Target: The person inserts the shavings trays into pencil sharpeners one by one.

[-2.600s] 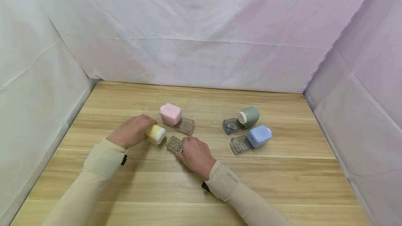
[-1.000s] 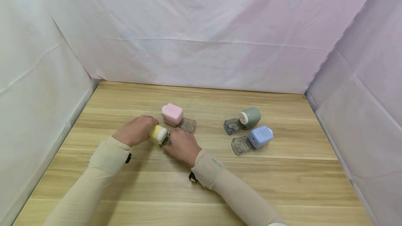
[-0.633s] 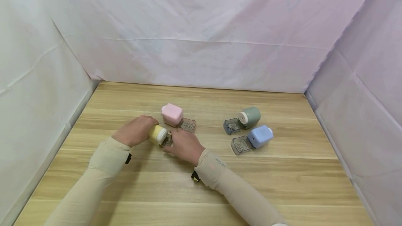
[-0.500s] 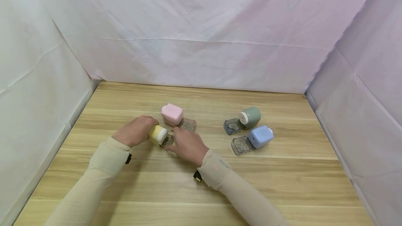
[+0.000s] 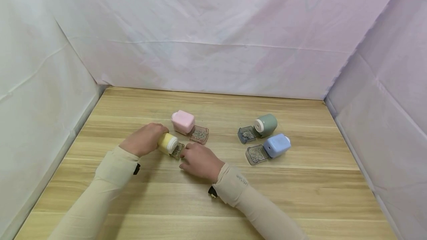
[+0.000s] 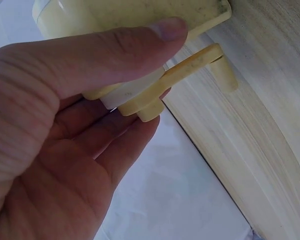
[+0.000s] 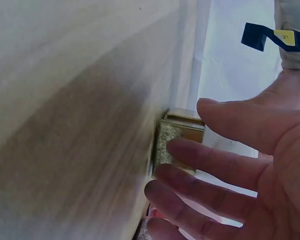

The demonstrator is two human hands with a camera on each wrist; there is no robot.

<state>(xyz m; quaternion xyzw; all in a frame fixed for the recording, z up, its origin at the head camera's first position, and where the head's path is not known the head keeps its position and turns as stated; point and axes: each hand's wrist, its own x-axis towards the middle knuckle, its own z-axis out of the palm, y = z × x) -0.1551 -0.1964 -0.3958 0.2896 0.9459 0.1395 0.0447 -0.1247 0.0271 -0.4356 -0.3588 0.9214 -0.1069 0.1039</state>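
Note:
My left hand (image 5: 143, 139) grips the yellow crank pencil sharpener (image 5: 166, 142), which lies on its side with its white round end facing right. In the left wrist view, a yellow crank handle (image 6: 190, 65) sticks out past the thumb. Up against the sharpener's right side sits its clear yellowish drawer (image 5: 177, 157) of grey shavings. My right hand (image 5: 201, 162) is just right of that drawer, holding nothing. Seen from the right wrist, its fingers (image 7: 215, 162) are spread and relaxed, overlapping the drawer in that view.
Behind the hands lies a pink sharpener (image 5: 183, 122) with its drawer (image 5: 200, 142) of shavings. To the right are a green sharpener (image 5: 268, 124) and a blue sharpener (image 5: 277, 146), each beside a shavings drawer. White cloth walls (image 5: 213, 66) border the wooden table (image 5: 300, 188).
The yellowish drawer moved left against the yellow sharpener with my right hand on it. That hand has since let go and drawn back right. My left hand shifted slightly right, still gripping the sharpener.

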